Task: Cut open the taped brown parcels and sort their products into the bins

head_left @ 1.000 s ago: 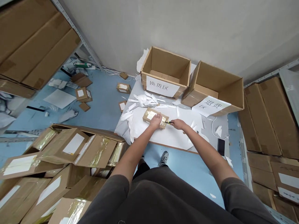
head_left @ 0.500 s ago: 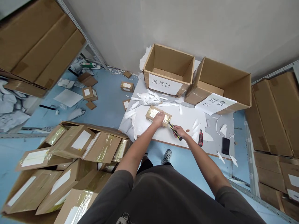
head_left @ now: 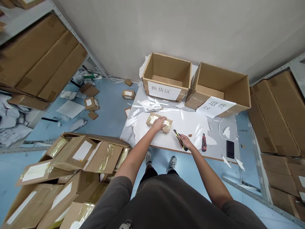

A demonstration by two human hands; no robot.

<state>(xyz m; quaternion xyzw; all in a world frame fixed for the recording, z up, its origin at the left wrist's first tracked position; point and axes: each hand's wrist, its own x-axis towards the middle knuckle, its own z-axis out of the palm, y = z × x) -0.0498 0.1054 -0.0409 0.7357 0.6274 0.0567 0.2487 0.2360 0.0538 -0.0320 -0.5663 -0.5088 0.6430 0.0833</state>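
Observation:
A small taped cardboard box point(head_left: 168, 126) with a white label lies on the white-covered table point(head_left: 152, 142). My left hand point(head_left: 159, 123) reaches over its top, fingers bent round it and partly hiding the label. In my right hand point(head_left: 185, 142) is a yellow-and-black utility knife point(head_left: 176, 134), its tip pointing up and left. The knife is apart from the box, a little to its right. Farther right on the table lies a red-and-black utility knife point(head_left: 204, 142).
Two open cartons with handwritten signs, the left carton point(head_left: 171, 60) and the right carton point(head_left: 222, 73), stand along the back. Scrap paper point(head_left: 147, 105) lies about. A phone point(head_left: 230, 149) rests at right. A big carton of boxes point(head_left: 95, 140) stands at left.
The knife in my right hand has come away from the box's right end. My left hand has shifted slightly left on the box. The view has tilted a little.

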